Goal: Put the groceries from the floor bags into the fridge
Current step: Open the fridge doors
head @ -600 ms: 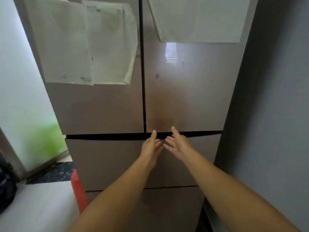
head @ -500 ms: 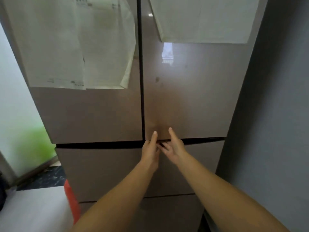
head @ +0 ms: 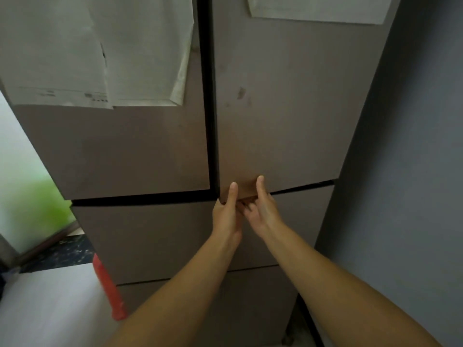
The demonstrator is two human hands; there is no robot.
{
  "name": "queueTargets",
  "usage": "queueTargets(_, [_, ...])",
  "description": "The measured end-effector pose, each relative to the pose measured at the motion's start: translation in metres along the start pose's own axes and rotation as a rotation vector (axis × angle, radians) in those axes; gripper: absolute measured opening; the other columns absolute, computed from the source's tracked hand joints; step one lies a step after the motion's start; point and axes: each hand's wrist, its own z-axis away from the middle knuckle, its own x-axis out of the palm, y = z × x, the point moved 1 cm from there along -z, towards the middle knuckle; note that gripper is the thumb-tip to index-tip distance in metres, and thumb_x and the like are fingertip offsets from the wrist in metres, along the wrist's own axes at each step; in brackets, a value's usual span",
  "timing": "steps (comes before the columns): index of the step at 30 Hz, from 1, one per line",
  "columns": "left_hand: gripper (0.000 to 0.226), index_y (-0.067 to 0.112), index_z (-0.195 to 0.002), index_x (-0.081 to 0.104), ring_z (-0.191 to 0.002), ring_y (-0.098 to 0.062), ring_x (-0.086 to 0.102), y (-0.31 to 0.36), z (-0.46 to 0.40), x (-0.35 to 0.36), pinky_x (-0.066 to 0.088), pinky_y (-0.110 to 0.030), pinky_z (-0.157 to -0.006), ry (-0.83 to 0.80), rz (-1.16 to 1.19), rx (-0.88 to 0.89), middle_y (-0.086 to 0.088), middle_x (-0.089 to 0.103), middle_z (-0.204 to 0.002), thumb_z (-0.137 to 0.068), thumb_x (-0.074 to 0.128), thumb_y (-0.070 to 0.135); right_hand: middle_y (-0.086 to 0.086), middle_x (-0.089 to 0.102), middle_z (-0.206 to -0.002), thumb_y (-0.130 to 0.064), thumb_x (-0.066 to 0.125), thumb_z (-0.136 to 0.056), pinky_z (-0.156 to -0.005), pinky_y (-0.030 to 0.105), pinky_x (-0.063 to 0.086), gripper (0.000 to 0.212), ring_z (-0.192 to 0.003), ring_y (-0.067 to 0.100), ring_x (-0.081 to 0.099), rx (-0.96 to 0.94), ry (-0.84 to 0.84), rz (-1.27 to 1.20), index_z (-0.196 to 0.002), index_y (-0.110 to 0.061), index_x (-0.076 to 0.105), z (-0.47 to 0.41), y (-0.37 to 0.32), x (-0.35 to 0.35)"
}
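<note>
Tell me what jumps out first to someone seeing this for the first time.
Two bare forearms reach up the middle, the left hand and right hand both gripping the bottom edge of the fridge's upper right door, which is tilted slightly ajar. Pale paper sheets hang on the upper left door, and something red stands at the fridge's lower left.

There is one view only, from a camera on the person's head. It looks forward and slightly down, close to the fridge (head: 275,121), which fills most of the picture. Both forearms enter from the bottom edge and meet just under the picture's centre.
</note>
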Motion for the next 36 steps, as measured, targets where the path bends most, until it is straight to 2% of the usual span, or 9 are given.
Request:
queueTargets(7, [0.094,0.026,-0.142,0.034,-0.133,-0.016,0.042,-0.018,0.09,-0.011,0.033,-0.045,-0.112,-0.077,-0.281,0.033,0.001,0.046,-0.144,-0.066,0.053,0.077,0.007,0.063,-0.108,-0.034,0.049,-0.095,-0.074,0.036,0.051,0.031,-0.099,0.022,0.061,0.011,0.026,0.169,-0.12,-0.016,0.055,0.088,-0.044,-0.059])
queueTargets(9, [0.084,0.03,-0.146,0.027,-0.14,-0.015,0.031,-0.006,0.099,0.001,0.025,-0.044,-0.116,-0.068,-0.336,0.081,0.005,0.035,-0.151,-0.077,0.045,0.074,0.006,0.062,-0.113,-0.031,0.044,-0.098,-0.078,0.036,0.052,0.032,-0.103,0.021,0.06,-0.069,0.064,0.31,-0.125,-0.017,0.053,0.113,-0.062,-0.08])
queueTargets(12, [0.056,0.035,-0.146,0.028,-0.138,-0.014,0.033,0.016,0.111,0.044,0.026,-0.044,-0.115,-0.154,-0.502,0.161,0.008,0.034,-0.151,-0.094,0.039,0.053,0.001,0.053,-0.134,-0.039,0.035,-0.101,-0.103,0.043,0.044,0.042,-0.123,0.019,0.051,-0.315,0.165,0.617,-0.141,-0.026,0.037,0.147,-0.091,-0.109])
queueTargets(15, [0.043,0.033,-0.142,0.035,-0.121,-0.003,0.047,0.019,0.135,0.098,0.038,-0.029,-0.104,-0.439,-0.594,0.245,0.016,0.05,-0.13,-0.099,0.039,0.037,-0.005,0.044,-0.145,-0.038,0.035,-0.101,-0.113,0.039,0.033,0.045,-0.132,0.013,0.042,-0.561,0.163,0.756,-0.145,-0.028,0.034,0.18,-0.126,-0.121])
queueTargets(17, [0.028,0.033,-0.125,0.049,-0.106,-0.002,0.058,0.01,0.145,0.126,0.048,-0.025,-0.09,-0.503,-0.647,0.296,0.013,0.059,-0.115,-0.099,0.044,0.028,-0.005,0.044,-0.145,-0.03,0.04,-0.1,-0.113,0.037,0.035,0.046,-0.133,0.011,0.042,-0.67,0.13,0.823,-0.145,-0.025,0.034,0.199,-0.152,-0.128])
queueTargets(22, [0.024,0.012,-0.115,0.058,-0.093,-0.005,0.06,-0.028,0.147,0.181,0.052,-0.022,-0.08,-0.519,-0.859,0.42,0.003,0.062,-0.102,-0.096,0.05,0.023,-0.005,0.031,-0.153,-0.016,0.043,-0.1,-0.115,0.027,0.025,0.057,-0.14,0.01,0.03,-0.727,0.232,0.957,-0.151,-0.024,0.019,0.213,-0.201,-0.167])
queueTargets(27, [0.021,0.009,-0.092,0.06,-0.076,-0.012,0.057,-0.065,0.147,0.23,0.045,-0.025,-0.067,-0.406,-0.999,0.568,0.003,0.059,-0.08,-0.095,0.052,0.028,-0.002,0.013,-0.159,-0.015,0.037,-0.101,-0.114,0.02,0.015,0.06,-0.145,0.012,0.018,-0.712,0.352,1.236,-0.152,-0.02,0.006,0.2,-0.22,-0.187])
queueTargets(31, [0.027,0.011,-0.073,0.053,-0.061,-0.008,0.049,-0.079,0.143,0.245,0.034,-0.021,-0.054,-0.369,-0.987,0.599,0.008,0.051,-0.062,-0.093,0.055,0.029,0.001,0.001,-0.16,-0.013,0.033,-0.101,-0.108,0.01,0.005,0.06,-0.147,0.011,0.005,-0.722,0.427,1.26,-0.151,-0.012,0.0,0.186,-0.217,-0.186])
queueTargets(36, [0.029,0.011,-0.071,0.056,-0.058,-0.008,0.05,-0.089,0.138,0.26,0.037,-0.022,-0.054,-0.429,-0.993,0.567,0.006,0.052,-0.061,-0.094,0.054,0.03,0.002,0.003,-0.16,-0.013,0.033,-0.101,-0.115,0.019,0.009,0.06,-0.147,0.013,0.008,-0.713,0.45,1.264,-0.151,-0.011,-0.001,0.175,-0.222,-0.196])
